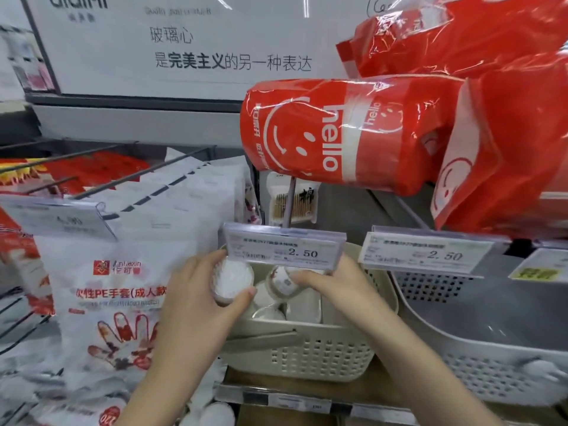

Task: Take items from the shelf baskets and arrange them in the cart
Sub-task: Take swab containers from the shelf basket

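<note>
A beige perforated shelf basket [310,355] stands in front of me and holds several round tubs of white cotton swabs. My left hand [196,296] grips one tub [233,279] at the basket's left rim, its open face toward me. My right hand [335,287] reaches in from the right, and its fingers curl round a second tub [284,284] lying tilted inside. More tubs [302,305] lie below in the basket. The cart is not in view.
Price tags [284,249] reading 2.50 hang just above my hands. A grey perforated basket [491,348] sits to the right. White packs of disposable gloves [120,290] hang on hooks at left. Red "hello" plastic packs [353,133] overhang from the upper right.
</note>
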A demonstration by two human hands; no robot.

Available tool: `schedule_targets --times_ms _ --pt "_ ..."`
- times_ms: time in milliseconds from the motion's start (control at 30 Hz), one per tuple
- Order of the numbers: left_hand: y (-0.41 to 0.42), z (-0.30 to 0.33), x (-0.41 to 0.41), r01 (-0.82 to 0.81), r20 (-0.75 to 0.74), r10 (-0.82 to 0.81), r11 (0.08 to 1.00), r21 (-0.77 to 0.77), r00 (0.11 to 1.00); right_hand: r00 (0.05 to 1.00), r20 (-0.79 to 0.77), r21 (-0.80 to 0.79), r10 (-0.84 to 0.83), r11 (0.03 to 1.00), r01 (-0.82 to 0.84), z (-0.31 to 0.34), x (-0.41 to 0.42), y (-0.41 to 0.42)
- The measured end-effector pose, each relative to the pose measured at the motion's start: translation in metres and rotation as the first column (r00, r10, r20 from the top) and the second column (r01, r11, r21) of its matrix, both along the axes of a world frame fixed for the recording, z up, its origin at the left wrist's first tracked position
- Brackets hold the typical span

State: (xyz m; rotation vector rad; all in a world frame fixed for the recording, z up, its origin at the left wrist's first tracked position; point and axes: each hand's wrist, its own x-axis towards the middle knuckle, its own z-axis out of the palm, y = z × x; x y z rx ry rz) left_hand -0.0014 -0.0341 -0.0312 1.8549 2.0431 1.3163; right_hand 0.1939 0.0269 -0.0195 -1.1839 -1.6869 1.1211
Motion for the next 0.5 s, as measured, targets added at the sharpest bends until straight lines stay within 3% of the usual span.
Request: schedule_targets --times_ms 100,200,367,500 --pt "0.001 -0.003 -0.003 -0.027 -0.009 0.027 1.000 -0.010 1.000 0.984 -0.028 -0.002 0.174 0.985 -0.174 0.000 -0.022 0.023" --pt "0.001 -0.005 -0.006 -0.053 -0.031 0.052 0.998 -0.034 0.998 0.956 0.051 -0.046 0.289 0.957 -0.287 -0.002 -0.042 0.041" --pt "0.000 -0.008 -0.008 -0.083 -0.044 0.082 0.996 -0.018 0.996 0.904 0.245 -0.258 0.350 0.922 -0.288 -0.021 -0.060 0.076" --pt "0.000 -0.011 -0.009 -0.057 -0.073 0.054 0.998 -0.039 0.996 0.878 0.332 -0.280 0.345 0.925 -0.257 -0.036 -0.060 0.088"
